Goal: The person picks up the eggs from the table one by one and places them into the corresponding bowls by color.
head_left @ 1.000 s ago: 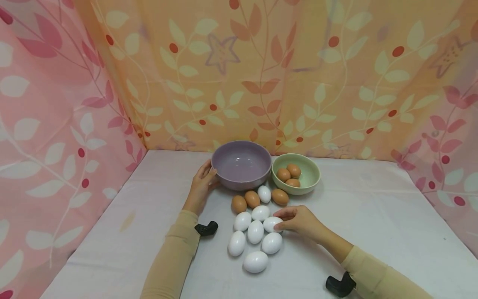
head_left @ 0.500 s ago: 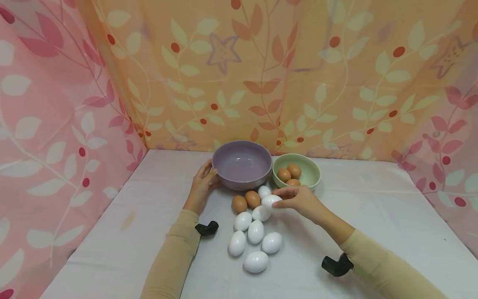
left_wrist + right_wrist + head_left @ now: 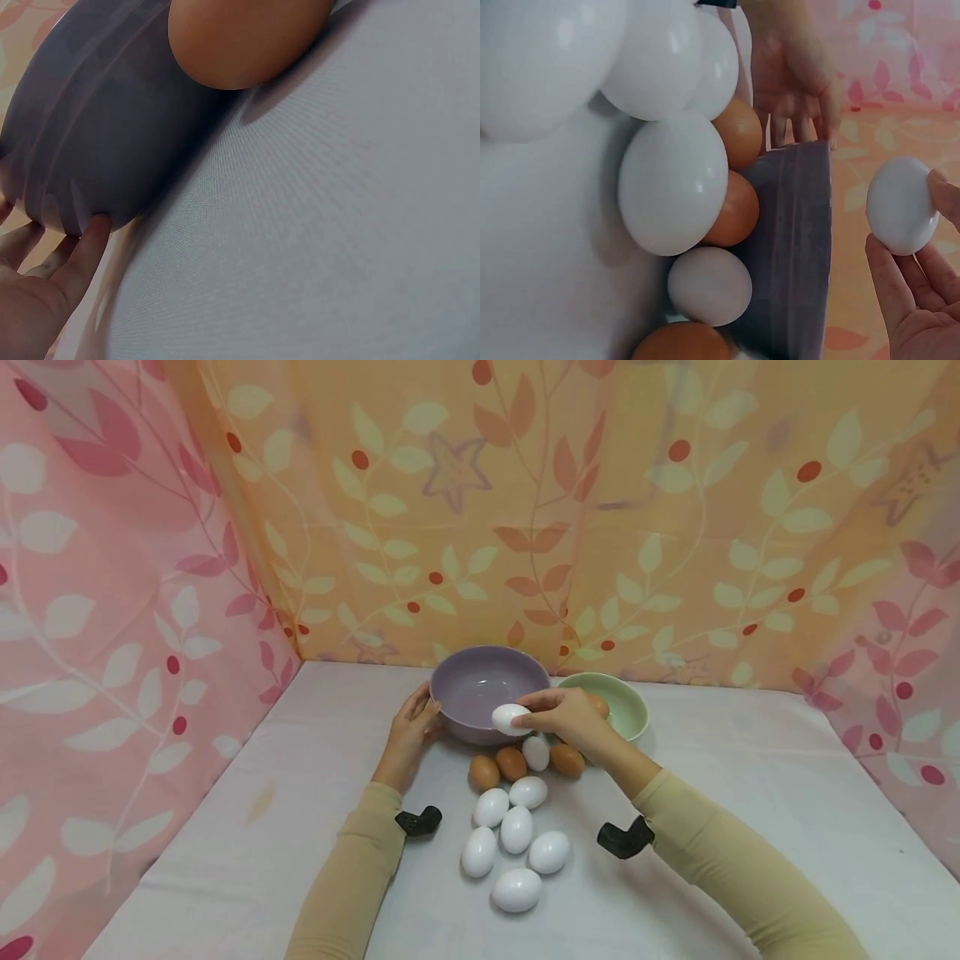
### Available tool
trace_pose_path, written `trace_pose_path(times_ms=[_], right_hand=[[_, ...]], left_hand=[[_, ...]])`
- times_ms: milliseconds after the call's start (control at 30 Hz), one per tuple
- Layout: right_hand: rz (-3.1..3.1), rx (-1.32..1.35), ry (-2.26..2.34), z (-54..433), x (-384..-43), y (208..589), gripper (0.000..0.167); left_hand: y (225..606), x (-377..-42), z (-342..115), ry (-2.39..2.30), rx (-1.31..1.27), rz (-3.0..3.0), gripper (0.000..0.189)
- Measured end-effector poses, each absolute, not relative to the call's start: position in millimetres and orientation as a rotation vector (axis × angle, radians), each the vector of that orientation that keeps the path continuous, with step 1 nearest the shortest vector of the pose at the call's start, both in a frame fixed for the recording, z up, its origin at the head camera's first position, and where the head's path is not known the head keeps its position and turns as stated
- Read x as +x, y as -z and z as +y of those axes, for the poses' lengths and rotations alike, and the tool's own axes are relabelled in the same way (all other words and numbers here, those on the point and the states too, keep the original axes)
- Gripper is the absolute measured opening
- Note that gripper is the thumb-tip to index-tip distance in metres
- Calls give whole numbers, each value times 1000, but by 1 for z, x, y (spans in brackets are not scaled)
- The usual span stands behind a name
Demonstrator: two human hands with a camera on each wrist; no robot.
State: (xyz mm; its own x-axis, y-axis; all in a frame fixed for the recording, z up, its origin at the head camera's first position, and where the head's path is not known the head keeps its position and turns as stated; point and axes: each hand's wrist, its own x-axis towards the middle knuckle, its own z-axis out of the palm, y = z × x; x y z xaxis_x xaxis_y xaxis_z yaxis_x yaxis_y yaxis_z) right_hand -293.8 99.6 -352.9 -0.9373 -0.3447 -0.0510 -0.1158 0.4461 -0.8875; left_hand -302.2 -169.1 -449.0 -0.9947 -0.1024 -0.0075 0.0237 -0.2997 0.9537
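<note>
Above the near rim of the purple bowl (image 3: 487, 689), my right hand (image 3: 566, 718) pinches a white egg (image 3: 511, 719) between thumb and fingers. In the right wrist view that egg (image 3: 902, 204) is off the table, beyond the bowl's rim. My left hand (image 3: 408, 735) holds the bowl's left side, thumb at the rim and fingertips against the outer wall, as the left wrist view shows. No egg shows in the visible part of the purple bowl. Just in front of it sit brown eggs (image 3: 484, 772) and one white egg (image 3: 536, 753); several more white eggs (image 3: 517, 830) lie nearer me.
A light green bowl (image 3: 630, 706) stands right beside the purple one, partly covered by my right hand; a brown egg (image 3: 598, 706) shows in it. The white cloth (image 3: 247, 860) lies under everything, with patterned curtains (image 3: 420, 527) behind and at both sides.
My right hand has picked a white egg from the group on the table and carried it up and left to the purple bowl's rim. My left hand has stayed on the bowl.
</note>
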Motion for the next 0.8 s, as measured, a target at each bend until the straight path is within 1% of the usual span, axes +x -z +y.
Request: trace_pose_path(times_ms=[367,633,800], right_hand=[[2463,-416,1521,70,-328,356,44],[2463,-423,1489,53,-353,358,36],[2439,-435,1496,47,-364,364,37]], left_hand=[[449,-303,-168,2435,82,-1834,55],[449,-302,-169,2440,101,-1831,53],[450,-301,-169,2440,92,-1832,54]])
